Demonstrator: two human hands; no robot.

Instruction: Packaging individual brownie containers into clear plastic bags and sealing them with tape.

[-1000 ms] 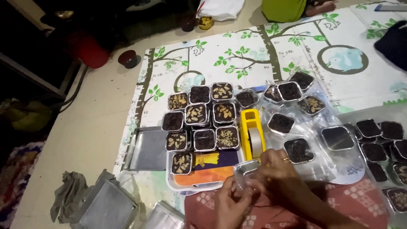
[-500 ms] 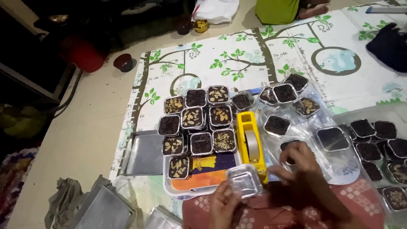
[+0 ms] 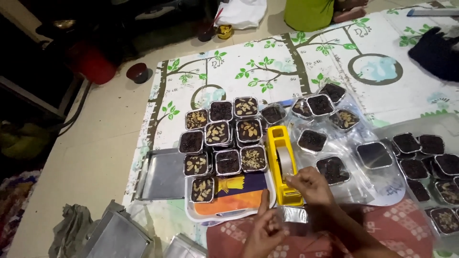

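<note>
The right hand point(image 3: 310, 184) reached forward, fingers curled and pinching at the front of the yellow tape dispenser point(image 3: 282, 165), which stood beside the tray point(image 3: 201, 217) of filled foil cups. The left hand point(image 3: 264, 232) sat lower, fingers pinching a foil cup point(image 3: 292, 214) on the lap.

Foil cup point(image 3: 292, 213) near the bottom centre: largely covered by the right hand point(image 3: 308, 184) and left hand point(image 3: 262, 231); contents and lid not determinable. Tape end at the yellow dispenser point(image 3: 282, 165): concealed under the right fingers. Both forearms cut off by the near edge. Cups at the right edge point(image 3: 447, 191): partly cropped, toppings too small to identify. Green-clad person point(image 3: 311, 13) at the far edge: cropped, only the lower part visible. Dark area far left point(image 3: 43, 62): too dim to make out objects.
</note>
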